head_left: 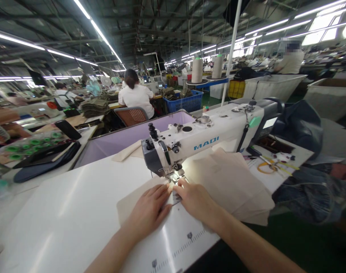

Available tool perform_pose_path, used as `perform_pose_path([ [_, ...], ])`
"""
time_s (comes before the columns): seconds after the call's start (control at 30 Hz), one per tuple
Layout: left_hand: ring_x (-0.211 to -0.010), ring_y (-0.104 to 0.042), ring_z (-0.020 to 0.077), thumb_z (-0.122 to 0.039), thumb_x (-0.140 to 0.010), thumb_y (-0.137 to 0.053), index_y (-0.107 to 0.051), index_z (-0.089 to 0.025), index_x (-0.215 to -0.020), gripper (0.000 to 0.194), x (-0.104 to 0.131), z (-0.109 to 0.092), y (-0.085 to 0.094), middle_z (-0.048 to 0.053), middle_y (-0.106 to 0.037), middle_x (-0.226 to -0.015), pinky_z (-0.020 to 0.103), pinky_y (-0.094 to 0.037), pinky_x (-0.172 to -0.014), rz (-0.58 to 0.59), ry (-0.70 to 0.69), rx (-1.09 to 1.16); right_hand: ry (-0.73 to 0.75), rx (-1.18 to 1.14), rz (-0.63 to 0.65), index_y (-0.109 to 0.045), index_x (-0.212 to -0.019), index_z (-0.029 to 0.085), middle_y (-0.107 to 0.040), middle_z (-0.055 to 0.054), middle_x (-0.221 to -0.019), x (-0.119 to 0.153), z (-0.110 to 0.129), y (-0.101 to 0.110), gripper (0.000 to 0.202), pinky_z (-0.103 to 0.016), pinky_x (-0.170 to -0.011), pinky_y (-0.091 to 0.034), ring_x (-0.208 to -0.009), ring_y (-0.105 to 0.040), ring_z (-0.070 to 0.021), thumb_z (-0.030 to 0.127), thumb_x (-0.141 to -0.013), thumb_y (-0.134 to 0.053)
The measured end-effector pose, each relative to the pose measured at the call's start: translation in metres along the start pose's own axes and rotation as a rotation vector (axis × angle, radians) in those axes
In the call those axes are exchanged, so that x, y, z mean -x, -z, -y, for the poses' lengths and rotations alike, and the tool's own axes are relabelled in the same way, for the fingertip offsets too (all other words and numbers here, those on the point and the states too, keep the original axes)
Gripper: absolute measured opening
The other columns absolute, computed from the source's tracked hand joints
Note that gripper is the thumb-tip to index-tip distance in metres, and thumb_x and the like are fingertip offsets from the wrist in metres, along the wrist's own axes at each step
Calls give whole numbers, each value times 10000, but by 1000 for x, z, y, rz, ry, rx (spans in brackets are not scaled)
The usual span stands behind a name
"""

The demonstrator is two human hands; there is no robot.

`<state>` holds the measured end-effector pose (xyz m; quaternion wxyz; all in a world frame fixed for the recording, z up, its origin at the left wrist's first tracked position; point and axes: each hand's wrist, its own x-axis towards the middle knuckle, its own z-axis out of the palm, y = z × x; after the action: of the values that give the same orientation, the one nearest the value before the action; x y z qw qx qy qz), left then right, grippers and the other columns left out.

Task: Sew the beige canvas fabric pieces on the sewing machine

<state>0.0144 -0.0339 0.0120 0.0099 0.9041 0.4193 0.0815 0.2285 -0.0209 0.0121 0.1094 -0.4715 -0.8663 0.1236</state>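
Note:
A white sewing machine [207, 140] with a dark head end stands before me, its lamp lighting the needle area. Beige fabric [229, 178] passes beneath the arm and spreads out on both sides of the presser foot [175, 179]. My left hand [150, 206] lies flat on the left part of the fabric, fingers stretched toward the foot. Just right of the foot, my right hand [197, 199] has thumb and forefinger pinched on the fabric edge. The fingertips partly hide the stitching spot. Another folded beige piece [129, 151] rests behind the machine head.
Scissors [272, 163] and a yellow tape lie right of the machine. Two thread cones [197, 70] stand behind it. A lilac-lined bin [110, 142] borders the table's far side. A seated person [135, 93] works ahead, near a blue basket [184, 101]. Denim [309, 193] hangs at right.

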Motion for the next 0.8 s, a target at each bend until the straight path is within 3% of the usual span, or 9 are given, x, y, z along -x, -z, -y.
perform_pose_path([
  [0.3,-1245,-606,303,-333,-973,-540,-645,-186,-1309,382,-15,17,4,119,-656,-1364,479,-521,-1053,-40,17,7,-3,20,-14,-646,-1050,225,-659,-52,-1084,6,-1,0,185,-277,-649,-477,-815,-680,-201,156,-963,-498],
  [0.6,-1231,-596,303,-356,-971,-543,-641,-197,-1330,405,-15,16,2,110,-654,-1362,487,-511,-1041,-43,80,10,-29,10,8,-657,-1070,230,-659,-51,-1113,12,0,0,203,-281,-642,-462,-806,-684,-200,162,-951,-507],
  [0.8,-1128,-644,243,-274,-1040,-377,-683,-233,-1272,386,-20,32,10,71,-716,-1251,442,-535,-1008,-35,73,155,-36,-21,37,-679,-1081,229,-670,-47,-1123,14,0,-2,222,-278,-659,-458,-817,-686,-200,166,-923,-537],
])
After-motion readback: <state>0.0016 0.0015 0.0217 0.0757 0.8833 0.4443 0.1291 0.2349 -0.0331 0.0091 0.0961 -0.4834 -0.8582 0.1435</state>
